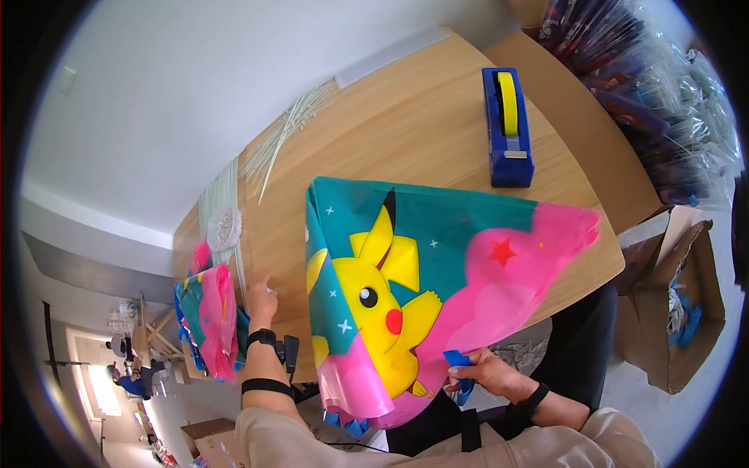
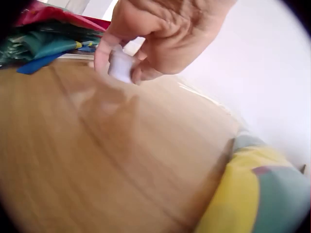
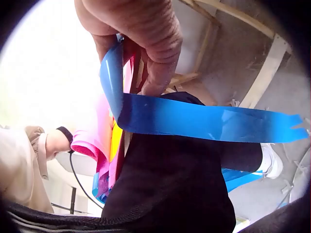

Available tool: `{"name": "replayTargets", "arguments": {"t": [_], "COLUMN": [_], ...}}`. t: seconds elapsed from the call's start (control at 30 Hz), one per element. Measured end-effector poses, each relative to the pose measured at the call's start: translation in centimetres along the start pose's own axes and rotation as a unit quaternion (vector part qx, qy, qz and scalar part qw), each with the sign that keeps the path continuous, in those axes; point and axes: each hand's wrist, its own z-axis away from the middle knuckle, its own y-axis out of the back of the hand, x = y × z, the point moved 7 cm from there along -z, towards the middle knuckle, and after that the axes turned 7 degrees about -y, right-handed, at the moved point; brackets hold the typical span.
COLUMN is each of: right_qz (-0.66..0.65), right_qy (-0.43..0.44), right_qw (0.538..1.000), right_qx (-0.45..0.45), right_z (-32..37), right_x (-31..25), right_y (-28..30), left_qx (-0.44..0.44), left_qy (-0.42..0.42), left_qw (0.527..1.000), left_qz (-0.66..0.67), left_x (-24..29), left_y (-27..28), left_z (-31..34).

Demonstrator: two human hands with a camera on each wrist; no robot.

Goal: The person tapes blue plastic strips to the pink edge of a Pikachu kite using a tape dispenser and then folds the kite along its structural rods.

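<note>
A triangular plastic kite (image 1: 460, 234), teal and pink with a yellow cartoon figure, spreads over the table's front edge, its left side folded over. My right hand (image 1: 499, 374) is at its lower edge and pinches a blue plastic strip (image 3: 194, 116); the strip's notched free end sticks out sideways in the right wrist view. On the left, my left hand (image 1: 261, 303) reaches over the table beside a folded pile of similar sheets (image 1: 214, 320). Between its thumb and fingers it pinches a small whitish piece (image 2: 121, 65), blurred in the left wrist view.
A blue tape dispenser (image 1: 511, 148) with a yellow core stands at the back right. Thin white rods (image 1: 289, 125) lie along the wall, near a small clear dish (image 1: 225, 228) of white pieces. An open cardboard box (image 1: 663, 312) and plastic-wrapped bundles (image 1: 647, 86) are on the right.
</note>
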Motion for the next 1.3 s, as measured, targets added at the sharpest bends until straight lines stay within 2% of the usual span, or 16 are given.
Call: {"name": "replayTargets", "arguments": {"t": [0.07, 0.13, 0.2, 0.27, 0.43, 0.53, 0.63, 0.7, 0.77, 0.87, 1.0, 1.07, 1.13, 1.2, 1.23, 1.3], "right_qz": [0.014, 0.036, 0.035, 0.051, 0.033, 0.052, 0.069, 0.071, 0.067, 0.053, 0.005, -0.016, -0.054, -0.053, -0.049, -0.047], "right_qy": [-0.004, -0.012, -0.017, -0.033, -0.029, -0.042, -0.048, -0.038, 0.026, 0.008, 0.066, 0.077, 0.067, 0.079, 0.078, 0.089], "right_qw": [1.000, 0.999, 0.999, 0.998, 0.999, 0.998, 0.996, 0.996, 0.997, 0.998, 0.997, 0.996, 0.992, 0.989, 0.988, 0.984], "right_qx": [0.008, 0.009, 0.007, 0.004, -0.002, -0.022, -0.027, -0.027, -0.019, 0.021, 0.037, 0.050, 0.092, 0.113, 0.126, 0.148], "right_z": [0.0, 0.2, 0.0, 0.1, 0.2, 0.2, 0.6, 0.6, 0.9, 1.7, 2.8, 3.2, 3.5, 3.5, 3.7, 3.6], "right_x": [-0.1, -0.2, 0.1, 0.1, -0.5, 0.2, 0.0, 0.4, -0.3, -0.5, -1.5, -2.0, -2.7, -3.2, -3.6, -4.1], "right_y": [-0.1, -0.1, 0.1, 0.3, -0.1, -0.1, -0.3, -0.2, -0.3, 0.2, 1.7, 2.3, 2.7, 2.8, 2.5, 2.1], "left_qx": [0.058, 0.142, 0.278, 0.301, 0.247, 0.199, 0.149, 0.131, 0.198, 0.253, 0.215, 0.187, 0.093, 0.006, 0.003, 0.107], "left_qy": [0.107, 0.057, -0.095, -0.232, -0.378, -0.367, -0.358, -0.354, -0.351, -0.387, -0.179, -0.041, 0.135, 0.252, 0.187, 0.146], "left_qw": [0.992, 0.985, 0.956, 0.922, 0.883, 0.903, 0.918, 0.922, 0.903, 0.869, 0.938, 0.973, 0.952, 0.887, 0.885, 0.902], "left_qz": [-0.023, -0.082, -0.011, 0.073, 0.129, 0.097, 0.082, 0.085, 0.146, 0.176, 0.206, 0.132, 0.258, 0.386, 0.426, 0.392], "left_x": [-1.6, 4.8, 11.1, 19.7, 41.0, 47.8, 49.8, 49.9, 48.8, 43.3, 25.4, 14.1, 9.0, 10.9, 8.3, 6.9], "left_y": [1.3, 6.1, 9.4, 11.2, 9.9, 6.4, 3.7, 3.0, 4.9, 8.7, 8.1, 5.1, 2.8, 2.1, -1.0, -2.9], "left_z": [-1.0, -1.9, -4.1, -6.3, -8.0, -9.1, -9.6, -9.1, -7.6, -4.9, -3.2, -1.3, 3.2, 8.4, 8.1, 8.7]}}
